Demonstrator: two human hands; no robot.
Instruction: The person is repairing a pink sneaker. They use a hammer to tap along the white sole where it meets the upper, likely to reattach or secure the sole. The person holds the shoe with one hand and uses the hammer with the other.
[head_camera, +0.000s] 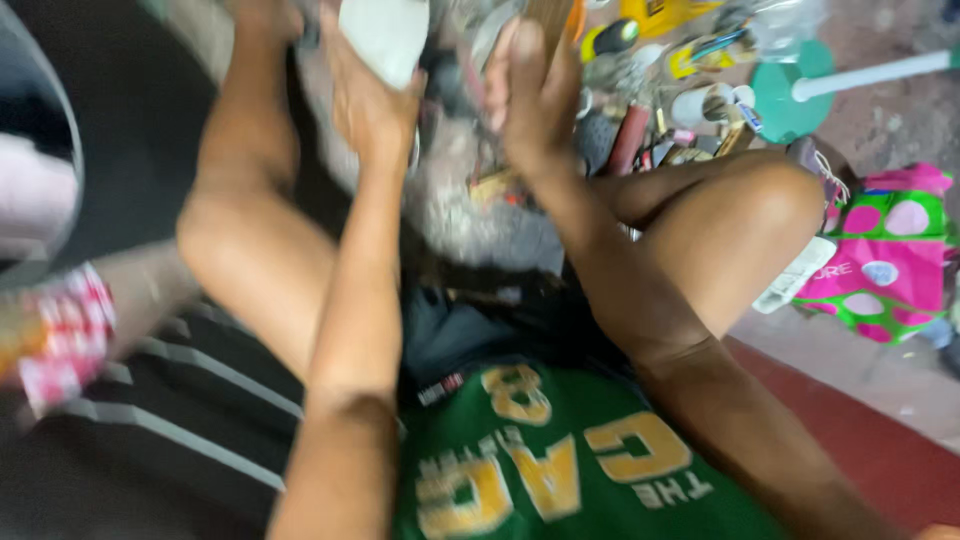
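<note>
At right edge, pink-green dotted package (890, 255); left hand (372, 105) grips white object (385, 35); right hand (535, 95) clasps wooden piece (550, 20).

A pink and green bag (885, 255) with large pale dots lies on the floor at the right edge, just beside a flat white package (797, 275) near the knee. At the left edge sits a blurred red-and-white checked packet (65, 335). A yellow pack (660, 14) lies at the top.
</note>
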